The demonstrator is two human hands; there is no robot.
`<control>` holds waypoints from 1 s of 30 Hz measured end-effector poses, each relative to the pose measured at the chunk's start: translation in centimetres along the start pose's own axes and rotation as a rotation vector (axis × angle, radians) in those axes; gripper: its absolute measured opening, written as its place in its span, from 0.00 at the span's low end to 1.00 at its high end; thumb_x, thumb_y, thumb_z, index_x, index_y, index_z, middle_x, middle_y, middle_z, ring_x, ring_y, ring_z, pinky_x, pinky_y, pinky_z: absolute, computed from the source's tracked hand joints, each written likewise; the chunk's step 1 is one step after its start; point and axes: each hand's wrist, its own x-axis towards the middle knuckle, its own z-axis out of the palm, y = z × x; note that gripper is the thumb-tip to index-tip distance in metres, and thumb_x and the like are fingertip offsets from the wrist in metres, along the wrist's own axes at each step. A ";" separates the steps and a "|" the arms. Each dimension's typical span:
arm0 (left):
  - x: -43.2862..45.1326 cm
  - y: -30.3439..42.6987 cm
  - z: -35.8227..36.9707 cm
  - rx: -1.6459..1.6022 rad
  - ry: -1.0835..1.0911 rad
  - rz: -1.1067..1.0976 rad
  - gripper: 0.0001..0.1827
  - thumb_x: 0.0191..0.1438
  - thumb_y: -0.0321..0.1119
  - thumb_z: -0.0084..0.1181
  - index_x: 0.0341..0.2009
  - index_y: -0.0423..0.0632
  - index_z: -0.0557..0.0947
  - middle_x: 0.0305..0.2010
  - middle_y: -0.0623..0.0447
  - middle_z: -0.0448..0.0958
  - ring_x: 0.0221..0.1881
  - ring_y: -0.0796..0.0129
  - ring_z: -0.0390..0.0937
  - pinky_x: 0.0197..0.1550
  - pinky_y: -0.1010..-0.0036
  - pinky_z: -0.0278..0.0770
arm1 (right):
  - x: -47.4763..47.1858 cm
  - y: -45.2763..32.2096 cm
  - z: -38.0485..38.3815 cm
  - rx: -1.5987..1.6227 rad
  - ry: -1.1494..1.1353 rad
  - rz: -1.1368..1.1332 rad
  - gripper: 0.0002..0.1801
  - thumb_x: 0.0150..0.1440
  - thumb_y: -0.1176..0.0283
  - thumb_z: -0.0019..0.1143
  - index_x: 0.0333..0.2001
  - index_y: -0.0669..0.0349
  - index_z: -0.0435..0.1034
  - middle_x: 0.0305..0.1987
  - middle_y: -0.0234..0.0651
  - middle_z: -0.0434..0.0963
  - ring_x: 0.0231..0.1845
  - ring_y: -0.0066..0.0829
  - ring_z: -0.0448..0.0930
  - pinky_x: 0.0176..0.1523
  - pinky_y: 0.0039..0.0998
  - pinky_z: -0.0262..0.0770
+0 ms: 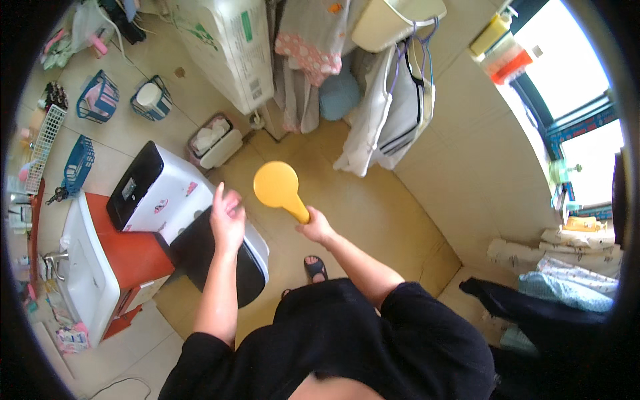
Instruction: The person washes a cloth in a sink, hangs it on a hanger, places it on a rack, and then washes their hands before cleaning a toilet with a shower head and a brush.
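Note:
My right hand grips the narrow handle of a yellow plastic dipper, or a similar tool with a round, flat-looking head. It is held out over the tan floor, its round end pointing away from me. My left hand is raised to the left of it, index finger extended and the other fingers partly curled and blurred. Nothing shows in that hand. Below and behind it stands a toilet with a black lid lying down and a white, black-topped tank bearing small stickers.
To the left is a white washbasin on a red-brown cabinet. A lidded waste bin stands by the far wall. White clothes hang at the far right. A window with bottles on its sill is on the right.

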 end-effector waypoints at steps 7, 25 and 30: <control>2.9 -0.5 -6.1 -0.884 -0.267 -0.259 0.19 0.53 0.45 0.46 0.33 0.39 0.75 0.31 0.46 0.73 0.37 0.60 0.71 0.44 0.64 0.68 | -0.2 0.6 1.4 0.149 -0.017 0.020 0.24 0.37 0.73 0.56 0.42 0.65 0.64 0.34 0.40 0.73 0.37 0.31 0.73 0.41 0.28 0.69; 5.7 -5.5 4.4 -1.066 -0.679 -0.756 0.30 0.53 0.48 0.39 0.56 0.43 0.58 0.60 0.44 0.55 0.59 0.53 0.53 0.58 0.63 0.50 | -4.2 -2.6 2.2 0.265 0.071 0.029 0.25 0.36 0.81 0.54 0.43 0.66 0.62 0.32 0.33 0.70 0.33 0.25 0.71 0.38 0.25 0.68; 11.8 -16.6 7.3 0.356 -0.406 -0.504 0.24 0.41 0.50 0.53 0.39 0.44 0.77 0.37 0.39 0.74 0.42 0.58 0.72 0.42 0.67 0.67 | -0.1 1.6 3.0 0.277 0.077 0.078 0.22 0.37 0.79 0.52 0.41 0.67 0.63 0.30 0.34 0.71 0.31 0.24 0.71 0.36 0.24 0.68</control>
